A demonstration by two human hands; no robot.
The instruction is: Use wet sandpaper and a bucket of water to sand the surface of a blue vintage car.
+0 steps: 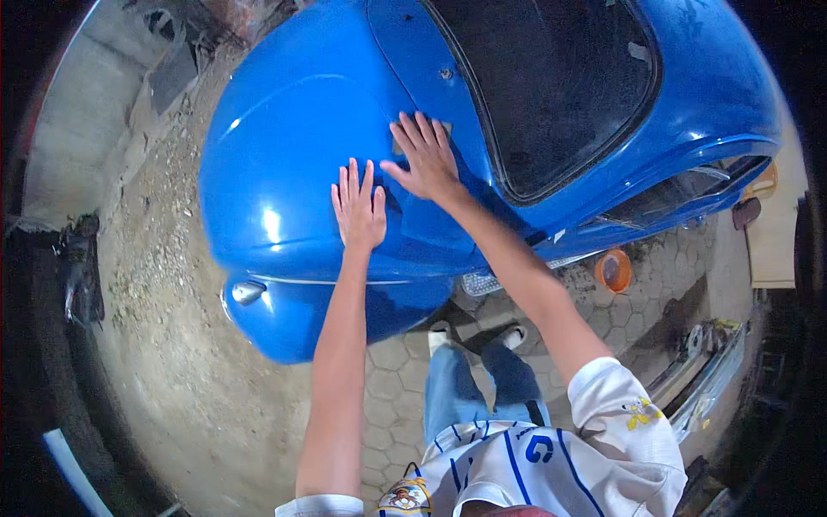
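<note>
Before me stands a blue car with rounded body panels, and both my hands rest on its front bonnet [291, 148]. My left hand [360, 213] lies palm down near the bonnet's side edge, fingers a little apart, with nothing seen in it. Farther up, close to the windscreen [555, 84], my right hand [426, 155] presses flat on a small grey-brown flat piece [399, 139]. Its edges show on both sides of my fingers; whether it is sandpaper or cloth I cannot tell. Below my left hand curves the front wing [297, 323], which carries a chrome-backed lamp [248, 292].
An orange bucket [612, 270] stands on the hexagonal pavers beside the running board [482, 284]. Long boards or strips [698, 368] lie at the lower right. Gravelly ground [168, 258] and a concrete wall [84, 129] are on the left. My feet are close to the wing.
</note>
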